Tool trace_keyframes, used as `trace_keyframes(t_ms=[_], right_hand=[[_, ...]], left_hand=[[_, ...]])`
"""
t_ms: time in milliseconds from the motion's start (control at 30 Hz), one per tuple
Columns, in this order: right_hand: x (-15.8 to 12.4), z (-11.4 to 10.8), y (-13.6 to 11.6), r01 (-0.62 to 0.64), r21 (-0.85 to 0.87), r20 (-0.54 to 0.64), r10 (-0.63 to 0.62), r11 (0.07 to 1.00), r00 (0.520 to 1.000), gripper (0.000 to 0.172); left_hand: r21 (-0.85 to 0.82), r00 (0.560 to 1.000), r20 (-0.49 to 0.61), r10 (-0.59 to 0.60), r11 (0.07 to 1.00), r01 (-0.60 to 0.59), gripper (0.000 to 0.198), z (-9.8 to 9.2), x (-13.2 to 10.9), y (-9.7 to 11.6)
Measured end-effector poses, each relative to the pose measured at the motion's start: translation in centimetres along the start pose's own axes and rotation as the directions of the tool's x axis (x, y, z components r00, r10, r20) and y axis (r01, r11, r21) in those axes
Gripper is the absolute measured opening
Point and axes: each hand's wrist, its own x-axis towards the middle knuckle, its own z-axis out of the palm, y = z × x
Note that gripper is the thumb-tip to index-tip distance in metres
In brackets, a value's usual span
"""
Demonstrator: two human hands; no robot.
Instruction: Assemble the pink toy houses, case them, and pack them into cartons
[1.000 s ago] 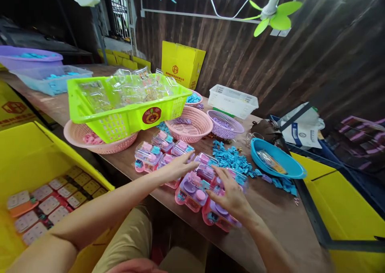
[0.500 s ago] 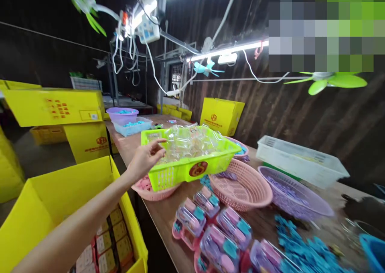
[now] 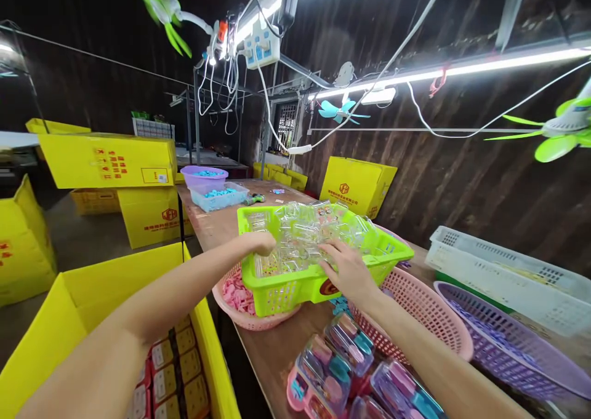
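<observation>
A lime-green basket [image 3: 286,293] heaped with clear plastic covers [image 3: 300,231] rests across the pink baskets on the table. My left hand [image 3: 261,242] reaches in over its left side, bent down among the covers; its fingers are mostly hidden. Over the front rim comes my right hand [image 3: 348,270], fingers apart and extended onto the covers, thumb lower near the rim. Whether it grips a cover is not visible. Below it stand several toy-like packs [image 3: 323,370] with clear lids over pink, purple and teal pieces.
A pink basket of pink pieces [image 3: 237,293] sits under the green one. To the right are another pink basket [image 3: 429,308], a purple basket [image 3: 512,351] and a white crate [image 3: 503,277]. A yellow carton [image 3: 124,271] holding packed boxes stands at left.
My left hand has moved from above the basket's left edge down into the covers. My right hand has come into view over the front rim. The view has shifted left.
</observation>
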Motion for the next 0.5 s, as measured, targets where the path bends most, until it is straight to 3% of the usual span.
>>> trace_keyframes(t_ms=[133,267,333,400,500], right_hand=[[5.0,2.6,0.1,-0.018,0.010,0.205,0.015,1.000,0.979,0.030],[8.4,5.5,0.3,0.028,0.108,0.382,-0.067,0.994,0.922,0.028],[9.3,6.9,0.2,0.017,0.131,0.417,-0.071,0.991,0.906,0.016],[9.8,7.8,0.1,-0.008,0.140,0.420,-0.052,0.990,0.906,0.017],[10.0,8.0,-0.3,-0.068,0.153,0.348,0.010,0.986,0.937,0.020]], left_hand=[[-0.014,0.983,-0.161,-0.087,0.996,0.086,0.013,-1.9,0.0,-1.7],[-0.099,0.919,-0.373,-0.126,0.991,0.095,0.026,-3.4,-1.6,-2.2],[-0.144,0.892,-0.433,-0.132,0.987,0.076,0.028,-3.7,-2.6,-2.0],[-0.271,0.867,-0.478,-0.141,0.963,0.007,0.028,-3.7,-3.3,-1.8],[-0.533,0.831,-0.512,-0.217,0.839,-0.110,0.028,-3.6,-3.7,-1.4]])
